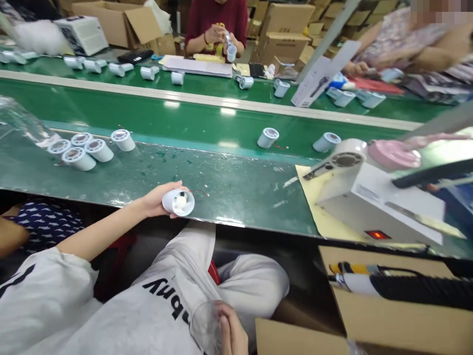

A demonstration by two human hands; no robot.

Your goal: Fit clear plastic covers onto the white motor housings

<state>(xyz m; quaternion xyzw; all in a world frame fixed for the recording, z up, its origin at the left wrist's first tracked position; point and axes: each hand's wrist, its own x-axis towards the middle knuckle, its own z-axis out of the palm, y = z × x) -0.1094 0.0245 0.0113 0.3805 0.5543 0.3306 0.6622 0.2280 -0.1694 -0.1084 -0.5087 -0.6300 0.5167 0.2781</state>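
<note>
My left hand is closed round a light-blue cylindrical fan housing at the bench's front edge. The housing's open end faces me and shows a white fan inside; a thin red wire trails behind it. Low over my lap, my right hand grips a clear plastic cup-shaped piece, its far fingers partly hidden. Several similar light-blue housings stand grouped at the bench's left. One more housing with a red wire is farther back, and another housing stands right of it.
A grey machine with a lit red switch sits at the right, beside a pink round object. Below it are a cardboard box and a black-cabled tool. A green conveyor runs behind; a co-worker handles a part across it.
</note>
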